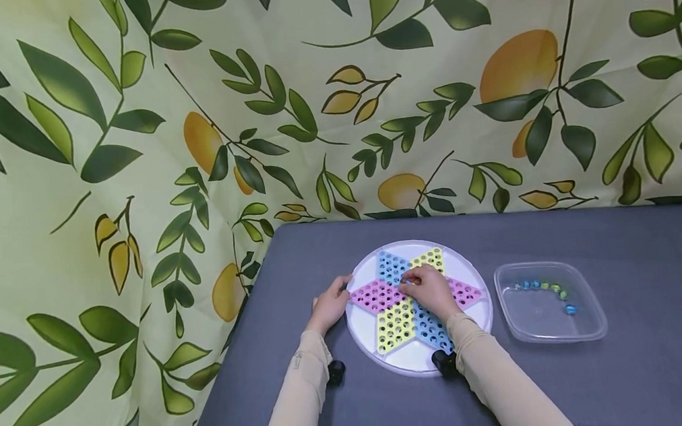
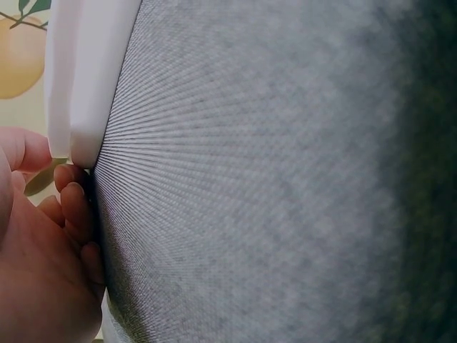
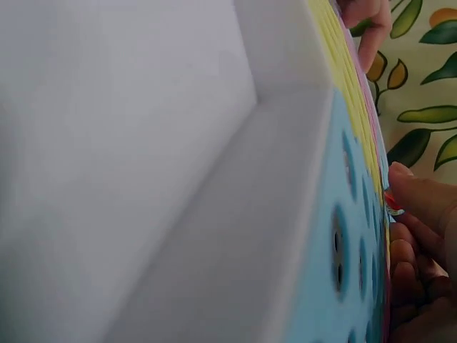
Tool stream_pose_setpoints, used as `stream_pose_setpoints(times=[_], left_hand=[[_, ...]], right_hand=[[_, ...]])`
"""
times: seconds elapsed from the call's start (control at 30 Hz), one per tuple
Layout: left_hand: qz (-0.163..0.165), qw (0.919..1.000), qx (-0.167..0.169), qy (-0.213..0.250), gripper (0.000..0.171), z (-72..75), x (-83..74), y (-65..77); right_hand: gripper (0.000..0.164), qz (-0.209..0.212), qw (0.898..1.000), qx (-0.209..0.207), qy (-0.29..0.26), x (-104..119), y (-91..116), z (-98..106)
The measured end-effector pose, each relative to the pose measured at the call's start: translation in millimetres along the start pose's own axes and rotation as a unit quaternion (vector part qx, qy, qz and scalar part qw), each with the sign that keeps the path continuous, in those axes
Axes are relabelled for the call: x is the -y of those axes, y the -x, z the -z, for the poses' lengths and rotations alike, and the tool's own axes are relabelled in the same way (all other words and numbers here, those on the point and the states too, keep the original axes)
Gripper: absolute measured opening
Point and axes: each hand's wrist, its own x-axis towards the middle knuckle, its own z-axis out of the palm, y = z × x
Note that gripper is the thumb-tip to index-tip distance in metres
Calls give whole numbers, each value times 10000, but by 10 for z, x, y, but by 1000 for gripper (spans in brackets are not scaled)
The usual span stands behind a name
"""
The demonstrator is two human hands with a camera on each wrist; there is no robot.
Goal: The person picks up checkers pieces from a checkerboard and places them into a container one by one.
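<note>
A round white Chinese checkers board (image 1: 364, 336) with a star of pink, yellow and blue holed sections lies on the table. At its left rim my left hand (image 1: 331, 306) pinches the edge, thumb above and curled fingers low against it, as the left wrist view shows. Over the middle of the star is my right hand (image 1: 430, 291). In the right wrist view its thumb and finger pinch a small clear marble (image 3: 393, 203) with red in it, close to the board's surface. The marble is mostly covered by the fingers.
Right of the board stands a clear plastic container (image 1: 553, 341) with several blue and green-yellow marbles (image 1: 571, 310) in it. A grey cloth covers the table (image 1: 665, 374). Behind and to the left hangs a leaf-patterned curtain (image 1: 277, 36).
</note>
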Motion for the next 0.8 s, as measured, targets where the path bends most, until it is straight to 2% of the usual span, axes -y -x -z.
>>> stream_pose_setpoints(times=[0.17, 0.37, 0.53, 0.67, 0.8], left_hand=[[32, 10000, 19, -25, 37, -10, 12, 14], [-132, 9999, -73, -45, 36, -4, 5, 9], [-222, 9997, -92, -63, 37, -2, 13, 29], [-260, 9996, -88, -91, 37, -16, 23, 43], [-244, 9996, -70, -97, 37, -17, 6, 48]], right_hand=[[26, -19, 10000, -78, 21, -25, 18, -12], [24, 35, 9999, -110, -125, -16, -2, -6], [25, -275, 9970, -29, -724, -9, -13, 13], [29, -659, 9892, 88, -1307, -16, -1, 41], [32, -816, 9848, 186, -1524, -14, 16, 77]])
